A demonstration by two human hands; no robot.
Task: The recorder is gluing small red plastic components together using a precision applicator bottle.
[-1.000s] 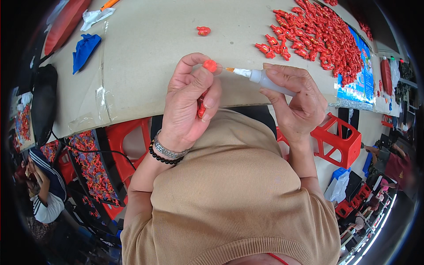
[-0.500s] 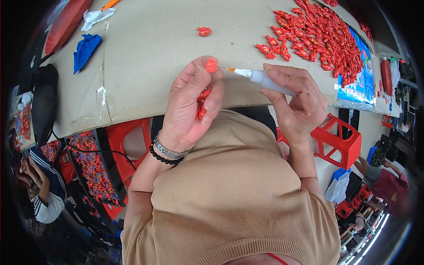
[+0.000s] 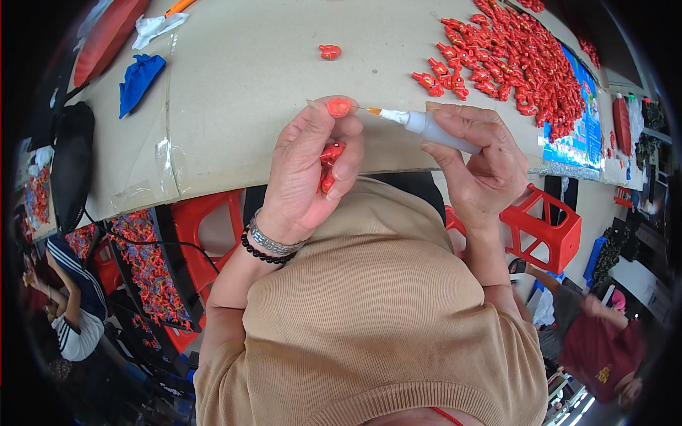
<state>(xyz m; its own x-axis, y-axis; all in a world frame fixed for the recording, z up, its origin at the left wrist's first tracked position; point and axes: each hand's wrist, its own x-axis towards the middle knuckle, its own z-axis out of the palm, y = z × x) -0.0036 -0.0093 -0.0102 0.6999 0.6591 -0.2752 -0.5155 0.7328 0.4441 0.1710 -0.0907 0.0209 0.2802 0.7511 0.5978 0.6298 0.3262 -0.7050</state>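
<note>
Small red plastic figurine (image 3: 329,165), pinched in the left hand (image 3: 309,174), looks light and rigid; right hand (image 3: 477,165) grips a white squeeze bottle (image 3: 433,128) beside it.

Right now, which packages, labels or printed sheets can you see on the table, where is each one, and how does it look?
Printed sheet: far right of the table, partly under the heap of red pieces; flat, blue with white and coloured patches.
Red packet: right table edge, beyond the sheet; narrow, upright, glossy.
No screens or signs can be made out.
</note>
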